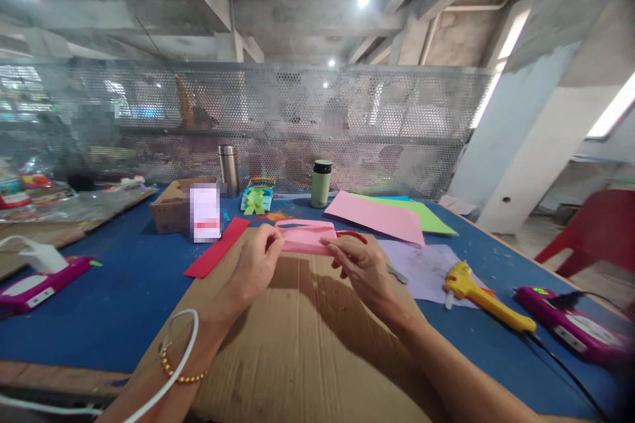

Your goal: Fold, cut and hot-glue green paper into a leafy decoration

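Observation:
A folded pink paper piece (307, 239) is held up above the brown cardboard sheet (297, 344). Its left end is pinched between the thumb and fingers of my left hand (260, 254). At its right end, my right hand (360, 268) grips the lower edge with thumb and fingertips. A red scissors handle (354, 236) shows just behind my right hand, partly hidden. A red paper strip (218, 248) lies left of my left hand.
Pink sheet (377, 215), green sheet (431, 218) and lilac sheet (426, 268) lie right, near a yellow glue gun (489, 301). Power strips (570, 324) flank the blue table (124, 297). Behind stand a phone (205, 213), box (169, 208), steel flask (229, 172) and green cup (321, 186).

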Demonstrator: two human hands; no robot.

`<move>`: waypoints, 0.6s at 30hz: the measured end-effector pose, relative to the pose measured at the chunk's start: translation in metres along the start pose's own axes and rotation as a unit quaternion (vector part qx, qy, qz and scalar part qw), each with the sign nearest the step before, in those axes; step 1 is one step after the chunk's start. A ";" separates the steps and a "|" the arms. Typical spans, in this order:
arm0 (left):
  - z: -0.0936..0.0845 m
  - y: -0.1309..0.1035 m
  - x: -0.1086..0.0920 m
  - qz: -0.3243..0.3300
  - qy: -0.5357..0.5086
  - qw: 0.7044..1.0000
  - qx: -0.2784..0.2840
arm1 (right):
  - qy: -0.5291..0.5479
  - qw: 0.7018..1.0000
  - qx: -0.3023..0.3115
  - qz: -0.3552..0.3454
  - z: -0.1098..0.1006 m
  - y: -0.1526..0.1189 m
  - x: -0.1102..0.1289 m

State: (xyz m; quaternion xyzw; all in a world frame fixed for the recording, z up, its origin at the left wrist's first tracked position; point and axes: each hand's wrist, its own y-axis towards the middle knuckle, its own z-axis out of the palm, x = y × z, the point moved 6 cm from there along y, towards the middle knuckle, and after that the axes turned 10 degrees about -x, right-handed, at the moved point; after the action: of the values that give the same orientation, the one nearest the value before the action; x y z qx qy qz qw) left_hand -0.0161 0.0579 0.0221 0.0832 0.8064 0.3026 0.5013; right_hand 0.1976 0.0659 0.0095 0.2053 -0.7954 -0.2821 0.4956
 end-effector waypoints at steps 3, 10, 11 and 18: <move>-0.001 0.002 0.003 0.000 0.001 1.000 -0.008 | 0.012 0.998 -0.019 0.052 -0.006 0.002 -0.001; -0.006 0.007 0.015 -0.034 -0.024 0.999 -0.027 | -0.043 0.998 -0.022 0.041 -0.013 0.007 -0.003; -0.007 0.007 0.016 -0.037 -0.022 0.999 -0.028 | -0.058 0.998 -0.011 0.030 -0.012 0.006 -0.001; -0.005 0.005 0.012 -0.028 -0.044 0.999 -0.014 | -0.149 0.987 0.044 -0.028 -0.005 0.002 0.014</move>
State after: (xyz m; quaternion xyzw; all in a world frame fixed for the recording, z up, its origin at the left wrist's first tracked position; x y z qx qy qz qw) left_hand -0.0272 0.0648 0.0176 0.0663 0.7809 0.2958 0.5462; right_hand 0.1962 0.0573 0.0222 0.2043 -0.8661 -0.2881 0.3538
